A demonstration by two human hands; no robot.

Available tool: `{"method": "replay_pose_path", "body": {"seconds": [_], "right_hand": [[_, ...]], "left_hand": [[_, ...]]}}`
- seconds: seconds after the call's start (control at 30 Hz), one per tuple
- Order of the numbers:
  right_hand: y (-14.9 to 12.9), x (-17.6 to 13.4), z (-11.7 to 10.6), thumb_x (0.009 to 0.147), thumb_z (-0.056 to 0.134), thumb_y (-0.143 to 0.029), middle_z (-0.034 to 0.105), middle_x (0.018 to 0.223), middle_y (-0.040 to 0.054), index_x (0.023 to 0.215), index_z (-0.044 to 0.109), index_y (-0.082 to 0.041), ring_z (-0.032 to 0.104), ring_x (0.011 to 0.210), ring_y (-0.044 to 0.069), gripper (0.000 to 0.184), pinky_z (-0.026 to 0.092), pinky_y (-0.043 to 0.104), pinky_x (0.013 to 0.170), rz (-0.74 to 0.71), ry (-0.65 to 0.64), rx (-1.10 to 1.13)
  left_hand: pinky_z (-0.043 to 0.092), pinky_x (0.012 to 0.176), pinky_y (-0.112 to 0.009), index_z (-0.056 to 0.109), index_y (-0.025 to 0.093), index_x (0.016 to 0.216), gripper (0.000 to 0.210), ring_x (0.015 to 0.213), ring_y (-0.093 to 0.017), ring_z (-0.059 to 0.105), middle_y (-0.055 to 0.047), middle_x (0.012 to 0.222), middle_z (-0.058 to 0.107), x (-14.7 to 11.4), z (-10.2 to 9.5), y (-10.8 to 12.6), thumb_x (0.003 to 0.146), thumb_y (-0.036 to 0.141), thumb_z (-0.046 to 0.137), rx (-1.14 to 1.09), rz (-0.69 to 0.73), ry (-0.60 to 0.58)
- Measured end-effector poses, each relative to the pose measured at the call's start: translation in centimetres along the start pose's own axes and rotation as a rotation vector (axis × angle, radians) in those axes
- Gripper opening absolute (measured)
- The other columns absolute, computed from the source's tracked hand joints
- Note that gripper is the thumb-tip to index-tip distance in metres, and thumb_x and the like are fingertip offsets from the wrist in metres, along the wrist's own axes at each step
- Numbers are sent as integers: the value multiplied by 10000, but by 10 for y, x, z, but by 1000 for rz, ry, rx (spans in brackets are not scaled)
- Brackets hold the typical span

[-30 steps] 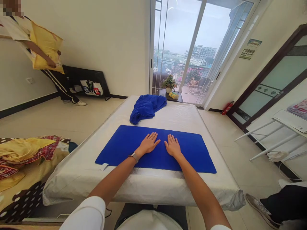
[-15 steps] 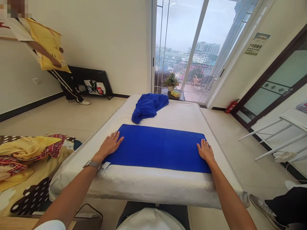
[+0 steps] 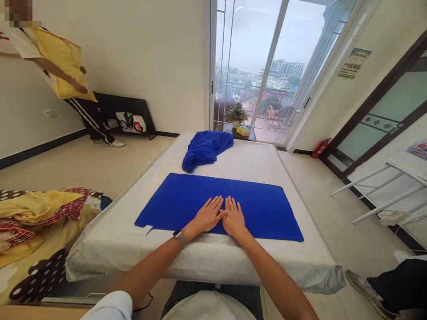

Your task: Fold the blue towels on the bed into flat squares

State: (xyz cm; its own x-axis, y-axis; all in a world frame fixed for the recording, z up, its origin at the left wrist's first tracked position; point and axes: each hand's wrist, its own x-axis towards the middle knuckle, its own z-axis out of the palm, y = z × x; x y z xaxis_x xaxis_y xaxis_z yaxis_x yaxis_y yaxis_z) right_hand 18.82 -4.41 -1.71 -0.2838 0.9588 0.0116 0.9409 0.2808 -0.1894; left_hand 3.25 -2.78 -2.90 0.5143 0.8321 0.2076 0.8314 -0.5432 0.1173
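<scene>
My left hand [image 3: 207,217] and right hand [image 3: 234,218] lie flat, unclenched, on the blue cloth [image 3: 267,209]; its long axis runs left to right, white tag [image 3: 146,230] at the near left corner.

No words can be read for sure. The poster [image 3: 349,70] on the wall by the glass door [image 3: 256,71] has lines of dark writing and a row of round black signs, but the writing is too small. The white bag [image 3: 136,123] on the black shelf [image 3: 146,109] has black and red marks that are not clear. The white tag [image 3: 146,230] at the edge of the blue cloth [image 3: 203,195] is too tiny to read.
</scene>
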Motion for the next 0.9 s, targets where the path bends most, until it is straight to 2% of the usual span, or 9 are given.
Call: {"method": "replay_pose_path", "body": {"seconds": [0.07,0.13,0.27,0.43,0.57,0.67,0.77,0.83,0.9], "right_hand": [[5,-5,2,1041,149,-434,149,1647,102,1578,199,-74,107,1529,218,648,74,425,1235,-2,-16,-5],[21,-13,-2,1039,133,-478,134,1650,88,1584,168,-86,99,1529,208,673,74,422,1237,20,-29,-15],[75,-41,-13,1032,114,-503,113,1654,68,1589,141,-95,87,1531,206,691,64,430,1240,181,-44,-77],[159,-88,-20,1011,134,-495,118,1657,94,1587,132,-62,94,1530,229,721,76,451,1237,460,-36,-151],[202,-113,-23,996,129,-490,147,1651,132,1578,140,-21,131,1524,240,748,140,447,1229,569,-13,-157],[210,-116,-28,991,115,-492,158,1649,130,1575,154,-14,155,1519,248,757,173,443,1222,589,-25,-159],[199,-110,-32,992,104,-482,188,1639,150,1565,197,0,180,1512,271,755,176,464,1216,618,-14,-176],[180,-102,-33,1000,96,-457,210,1630,167,1559,217,8,174,1513,278,737,158,469,1218,583,37,-189],[150,-91,-32,1014,91,-426,216,1628,162,1561,226,-4,156,1519,271,704,129,457,1224,477,82,-182]], "left_hand": [[215,1227,-419,284,175,1557,668,1499,-202,259,-79,1602,327,-8,4,-1,1024,560,162,6,-2,4],[202,1230,-431,262,188,1564,679,1502,-209,250,-71,1610,311,-22,4,-15,1016,581,185,27,-36,12],[165,1232,-466,236,200,1572,692,1509,-232,229,-66,1617,296,-65,-4,-63,1005,594,195,85,-182,2],[163,1203,-557,302,144,1554,736,1515,-315,191,-132,1615,293,-124,-18,-134,985,588,158,175,-463,-16],[242,1164,-576,329,127,1541,750,1506,-344,210,-156,1613,298,-146,-25,-165,975,583,143,168,-579,-46],[261,1159,-573,332,103,1535,752,1499,-346,231,-175,1608,300,-147,-27,-169,973,569,150,160,-584,-54],[249,1161,-594,331,81,1531,752,1493,-349,247,-200,1592,319,-141,-31,-160,977,553,141,177,-588,-4],[222,1172,-603,326,63,1530,769,1498,-353,231,-213,1585,326,-131,-33,-144,979,565,138,193,-577,61],[191,1194,-588,315,47,1532,796,1506,-349,209,-214,1588,317,-112,-33,-116,979,595,149,190,-544,115]]}}
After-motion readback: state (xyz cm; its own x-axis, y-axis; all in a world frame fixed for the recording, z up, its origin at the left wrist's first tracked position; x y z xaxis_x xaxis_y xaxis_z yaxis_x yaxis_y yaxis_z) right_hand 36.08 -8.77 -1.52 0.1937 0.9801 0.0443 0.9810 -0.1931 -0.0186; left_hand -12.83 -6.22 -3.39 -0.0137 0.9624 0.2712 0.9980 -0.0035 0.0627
